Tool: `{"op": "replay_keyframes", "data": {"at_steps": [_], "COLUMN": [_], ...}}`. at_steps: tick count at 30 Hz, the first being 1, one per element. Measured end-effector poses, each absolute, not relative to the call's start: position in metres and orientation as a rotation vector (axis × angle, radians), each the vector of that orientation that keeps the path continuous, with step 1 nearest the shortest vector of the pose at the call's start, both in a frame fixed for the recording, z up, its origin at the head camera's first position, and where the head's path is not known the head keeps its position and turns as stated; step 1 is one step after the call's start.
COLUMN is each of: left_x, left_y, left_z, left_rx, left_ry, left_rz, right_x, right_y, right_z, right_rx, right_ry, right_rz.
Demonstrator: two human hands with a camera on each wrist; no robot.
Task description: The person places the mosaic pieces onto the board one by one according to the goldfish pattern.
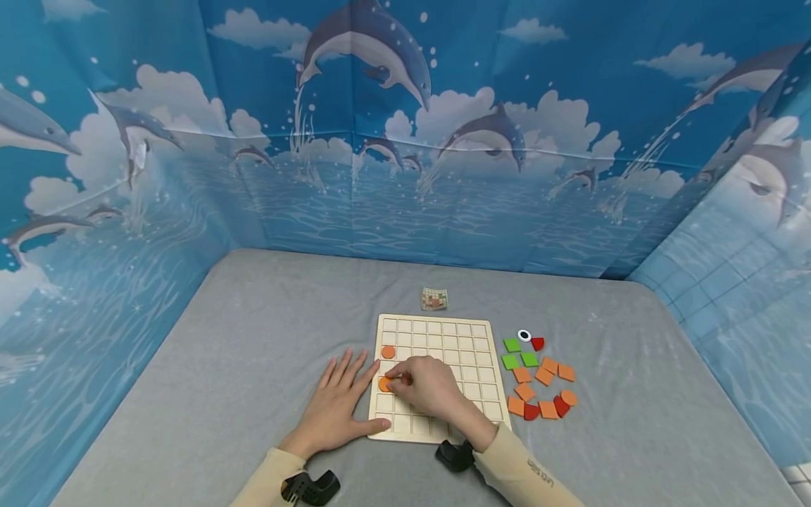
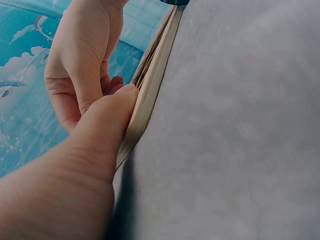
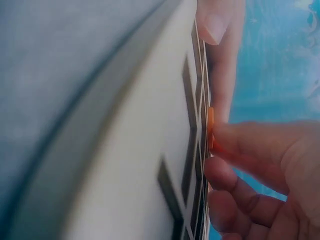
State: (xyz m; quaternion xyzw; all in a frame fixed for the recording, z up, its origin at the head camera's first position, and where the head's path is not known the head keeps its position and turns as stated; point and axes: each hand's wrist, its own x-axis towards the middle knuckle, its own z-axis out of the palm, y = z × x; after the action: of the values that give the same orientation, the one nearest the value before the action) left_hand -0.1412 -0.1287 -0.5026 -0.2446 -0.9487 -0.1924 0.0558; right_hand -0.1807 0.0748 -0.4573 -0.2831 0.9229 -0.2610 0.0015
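Note:
A wooden grid board lies on the grey cloth. One orange disc sits in a cell near its left edge. Lower in the same column, my right hand pinches a second orange disc between thumb and index finger. The right wrist view has this disc edge-on, right at the grid surface. My left hand lies flat with fingers spread along the board's left side. Its thumb rests on the board's edge in the left wrist view. The right forearm and hand hide several cells.
Right of the board lie loose orange squares, green squares, red quarter-round pieces, another orange disc and a white ring piece with a black centre. Behind the board is a small patterned card. A dolphin-print curtain surrounds the table.

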Motion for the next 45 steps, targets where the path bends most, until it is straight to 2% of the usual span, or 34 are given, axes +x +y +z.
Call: {"op": "replay_keyframes", "data": {"at_steps": [15,28,31,39,45], "left_x": [-0.142,-0.141,-0.141,-0.140,-0.140], "left_y": [-0.128,-0.128,-0.128,-0.128,-0.129], "left_z": [-0.503,-0.502,-0.501,-0.505,-0.506], "left_rx": [-0.730,-0.732,-0.734,-0.726,-0.731], "left_ry": [-2.880,-2.901,-2.911,-2.922,-2.904], "left_rz": [-0.612,-0.642,-0.653,-0.657,-0.661], "right_x": [-0.168,-0.153,-0.152,-0.147,-0.145], "right_y": [0.103,0.167,0.185,0.225,0.251], "right_z": [-0.453,-0.453,-0.451,-0.450,-0.453], "right_rx": [-0.957,-0.862,-0.814,-0.445,-0.372], "right_ry": [2.811,2.995,3.015,3.068,3.136], "right_rz": [-0.876,-1.032,-1.079,-1.028,-1.017]}}
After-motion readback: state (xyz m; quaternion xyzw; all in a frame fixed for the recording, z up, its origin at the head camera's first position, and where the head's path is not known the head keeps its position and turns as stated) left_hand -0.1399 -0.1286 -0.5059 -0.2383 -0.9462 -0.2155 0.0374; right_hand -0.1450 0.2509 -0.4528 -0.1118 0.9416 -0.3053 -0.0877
